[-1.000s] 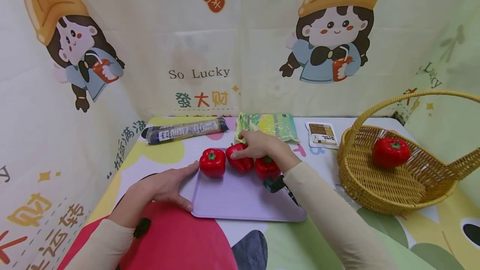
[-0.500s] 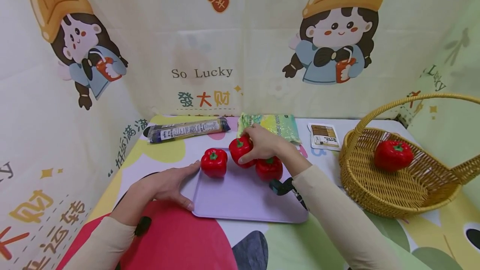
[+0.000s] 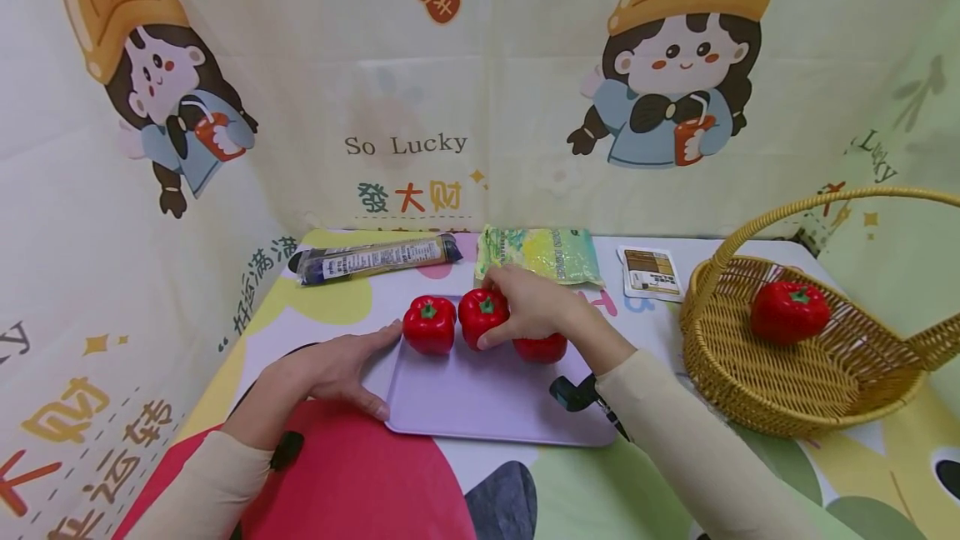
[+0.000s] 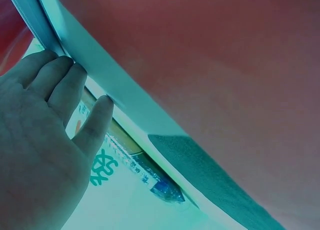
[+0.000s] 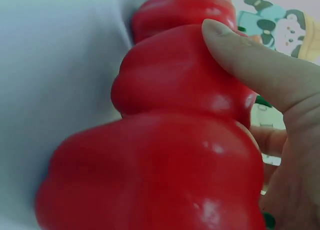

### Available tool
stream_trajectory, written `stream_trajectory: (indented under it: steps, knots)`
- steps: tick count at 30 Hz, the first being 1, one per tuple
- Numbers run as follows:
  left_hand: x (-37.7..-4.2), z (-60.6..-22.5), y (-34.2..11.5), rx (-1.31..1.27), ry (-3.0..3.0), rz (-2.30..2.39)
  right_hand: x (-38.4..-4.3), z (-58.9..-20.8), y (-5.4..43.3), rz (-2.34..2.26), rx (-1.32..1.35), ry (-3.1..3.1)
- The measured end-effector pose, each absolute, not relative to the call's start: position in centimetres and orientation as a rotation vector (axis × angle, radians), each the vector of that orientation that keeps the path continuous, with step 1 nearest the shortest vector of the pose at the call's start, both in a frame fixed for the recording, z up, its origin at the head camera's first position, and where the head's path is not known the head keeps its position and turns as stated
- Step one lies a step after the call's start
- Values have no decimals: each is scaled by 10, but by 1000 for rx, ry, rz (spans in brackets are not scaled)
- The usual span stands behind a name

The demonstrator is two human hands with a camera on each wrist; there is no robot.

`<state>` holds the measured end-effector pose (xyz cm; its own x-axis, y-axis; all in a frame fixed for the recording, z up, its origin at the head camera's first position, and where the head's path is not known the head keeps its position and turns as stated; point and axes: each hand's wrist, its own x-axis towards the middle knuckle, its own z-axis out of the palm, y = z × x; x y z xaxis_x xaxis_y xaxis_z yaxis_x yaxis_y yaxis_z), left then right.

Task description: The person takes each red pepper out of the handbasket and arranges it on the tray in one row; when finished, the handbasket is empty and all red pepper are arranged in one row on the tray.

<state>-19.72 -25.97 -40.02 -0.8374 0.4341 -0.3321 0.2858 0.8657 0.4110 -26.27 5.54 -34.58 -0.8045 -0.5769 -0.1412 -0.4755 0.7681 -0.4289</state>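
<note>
Three red bell peppers stand in a row along the far side of a lilac tray point(image 3: 480, 407). My right hand point(image 3: 542, 305) grips the middle bell pepper point(image 3: 478, 317) from above, its thumb lying on the near side, as the right wrist view also shows. Partly hidden beneath that hand is the right bell pepper point(image 3: 542, 349). The left bell pepper point(image 3: 429, 326) stands in the tray's far left corner, free of the right hand. My left hand point(image 3: 333, 369) rests against the tray's left edge, fingers and thumb spread along it. In the left wrist view, its fingertips touch the rim.
A wicker basket point(image 3: 723, 386) with a tall handle stands at the right, one red bell pepper point(image 3: 789, 312) inside. Along the back lie a long packet point(image 3: 378, 258), a green-yellow bag point(image 3: 551, 255) and a small flat packet point(image 3: 649, 272). A printed cloth hangs behind.
My right hand has turned the middle bell pepper from leaning to upright and set it down between the other two. The left hand has stayed at the tray's edge.
</note>
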Motion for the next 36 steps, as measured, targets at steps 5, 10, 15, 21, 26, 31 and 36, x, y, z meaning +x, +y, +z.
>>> stream_trajectory:
  steps: [5, 10, 15, 21, 26, 31, 36]
  knots:
    - [-197, -401, -260, 516, 2615, 494, -255, -351, 50, -475, -774, 2763]
    - [-198, -402, -259, 534, 2611, 510, -252, -354, 46, -422, -806, 2811]
    - [-198, -401, -259, 547, 2605, 522, -253, -356, 44, -385, -829, 2828]
    - [-197, -400, -259, 532, 2611, 515, -254, -358, 45, -348, -827, 2850]
    - [-197, -401, -259, 521, 2615, 498, -253, -358, 46, -346, -828, 2862]
    - [-199, -401, -261, 541, 2616, 498, -252, -358, 46, -347, -846, 2865]
    - [-198, -400, -260, 543, 2617, 486, -252, -358, 46, -332, -853, 2884]
